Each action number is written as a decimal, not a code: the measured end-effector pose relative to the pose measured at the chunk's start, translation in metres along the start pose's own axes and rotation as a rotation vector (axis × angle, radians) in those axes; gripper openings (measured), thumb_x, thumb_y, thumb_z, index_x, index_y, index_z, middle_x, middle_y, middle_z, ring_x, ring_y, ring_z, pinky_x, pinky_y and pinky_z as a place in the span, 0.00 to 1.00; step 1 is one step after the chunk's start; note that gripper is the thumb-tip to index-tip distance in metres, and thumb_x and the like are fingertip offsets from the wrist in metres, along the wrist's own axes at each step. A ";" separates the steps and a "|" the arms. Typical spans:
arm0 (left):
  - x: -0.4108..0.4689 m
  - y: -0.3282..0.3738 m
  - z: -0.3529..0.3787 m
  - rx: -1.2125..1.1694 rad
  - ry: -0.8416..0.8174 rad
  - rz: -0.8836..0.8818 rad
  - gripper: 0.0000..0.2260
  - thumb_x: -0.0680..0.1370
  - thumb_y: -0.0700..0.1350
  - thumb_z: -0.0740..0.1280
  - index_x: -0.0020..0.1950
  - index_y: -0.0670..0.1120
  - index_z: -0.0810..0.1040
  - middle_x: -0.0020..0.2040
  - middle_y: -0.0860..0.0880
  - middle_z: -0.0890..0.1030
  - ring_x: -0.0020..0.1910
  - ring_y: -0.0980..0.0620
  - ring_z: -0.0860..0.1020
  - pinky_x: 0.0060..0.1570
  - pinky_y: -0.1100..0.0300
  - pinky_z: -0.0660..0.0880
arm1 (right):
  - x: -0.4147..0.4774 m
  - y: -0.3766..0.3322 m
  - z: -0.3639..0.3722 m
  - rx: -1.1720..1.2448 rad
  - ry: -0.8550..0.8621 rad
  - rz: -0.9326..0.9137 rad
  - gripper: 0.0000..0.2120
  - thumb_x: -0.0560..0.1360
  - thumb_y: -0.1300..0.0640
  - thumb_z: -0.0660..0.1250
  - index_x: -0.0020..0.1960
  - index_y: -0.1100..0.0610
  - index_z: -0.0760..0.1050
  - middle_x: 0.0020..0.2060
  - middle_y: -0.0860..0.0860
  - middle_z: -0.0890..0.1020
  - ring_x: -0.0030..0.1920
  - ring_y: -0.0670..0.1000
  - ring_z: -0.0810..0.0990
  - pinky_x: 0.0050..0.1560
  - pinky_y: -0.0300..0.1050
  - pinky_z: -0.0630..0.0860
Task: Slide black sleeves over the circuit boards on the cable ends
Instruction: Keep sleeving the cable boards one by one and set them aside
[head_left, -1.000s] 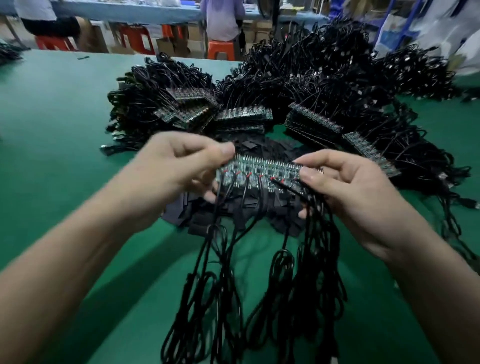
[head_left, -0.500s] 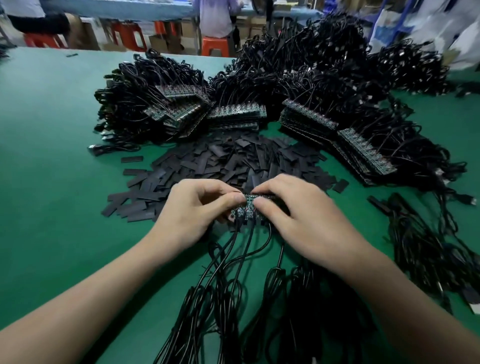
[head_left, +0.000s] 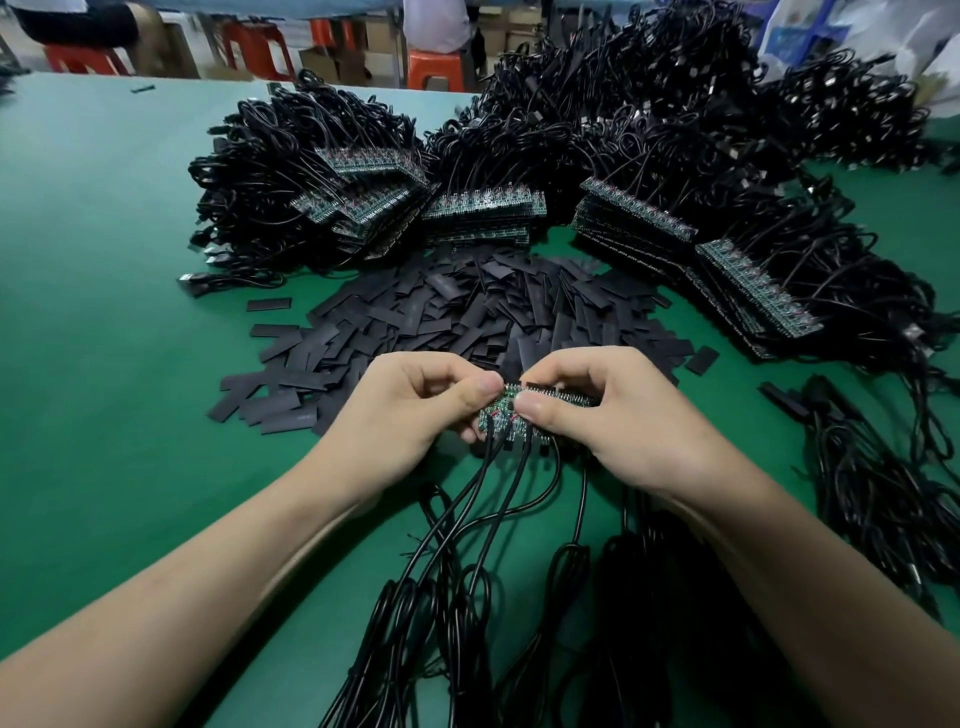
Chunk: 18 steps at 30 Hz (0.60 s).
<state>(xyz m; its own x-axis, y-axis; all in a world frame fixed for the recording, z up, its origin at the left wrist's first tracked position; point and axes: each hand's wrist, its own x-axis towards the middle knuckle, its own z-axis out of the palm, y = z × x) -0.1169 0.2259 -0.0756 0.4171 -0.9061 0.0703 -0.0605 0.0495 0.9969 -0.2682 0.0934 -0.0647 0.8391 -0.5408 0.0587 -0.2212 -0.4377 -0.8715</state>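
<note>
A green strip of joined circuit boards (head_left: 506, 408) sits between my two hands, low over the green table (head_left: 104, 322). My left hand (head_left: 410, 415) pinches its left end with thumb and curled fingers. My right hand (head_left: 602, 415) grips the rest of the strip, thumb on top. Black cables (head_left: 467, 519) run from the boards toward me in coiled bundles. A heap of flat black sleeves (head_left: 467, 317) lies just beyond my hands. Much of the strip is hidden under my fingers.
Stacks of board strips (head_left: 483, 213) with tangled black cables (head_left: 649, 104) fill the far half of the table. More loose cables (head_left: 872, 467) lie at the right. Orange stools (head_left: 431, 67) and a person's torso stand beyond the far edge.
My hands came down from a raised, spread hold to the table and drew together on the strip; since half a second ago they have barely shifted.
</note>
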 end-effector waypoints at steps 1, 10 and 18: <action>0.001 0.000 0.000 -0.016 -0.015 -0.007 0.08 0.75 0.47 0.71 0.37 0.50 0.85 0.29 0.51 0.81 0.25 0.60 0.76 0.27 0.72 0.70 | 0.000 0.000 -0.001 0.028 -0.008 0.000 0.03 0.77 0.54 0.74 0.44 0.49 0.85 0.40 0.47 0.87 0.43 0.50 0.85 0.56 0.54 0.79; 0.003 -0.004 0.002 -0.146 -0.063 -0.016 0.07 0.73 0.49 0.71 0.39 0.48 0.86 0.34 0.48 0.83 0.30 0.57 0.76 0.34 0.68 0.74 | 0.000 0.000 -0.005 0.188 -0.089 0.022 0.03 0.78 0.56 0.74 0.46 0.52 0.86 0.42 0.49 0.88 0.41 0.43 0.83 0.49 0.38 0.78; 0.002 0.009 -0.015 -0.112 0.174 0.166 0.09 0.74 0.56 0.73 0.41 0.52 0.87 0.38 0.42 0.77 0.36 0.48 0.72 0.40 0.60 0.70 | -0.013 -0.009 -0.005 -0.193 0.129 -0.037 0.10 0.76 0.40 0.69 0.51 0.42 0.85 0.47 0.37 0.84 0.51 0.37 0.80 0.53 0.37 0.74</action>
<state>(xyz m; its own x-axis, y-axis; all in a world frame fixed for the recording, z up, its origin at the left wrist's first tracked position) -0.1028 0.2309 -0.0660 0.5598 -0.7966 0.2282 -0.0442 0.2462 0.9682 -0.2793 0.1009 -0.0552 0.7805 -0.6039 0.1615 -0.2929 -0.5814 -0.7591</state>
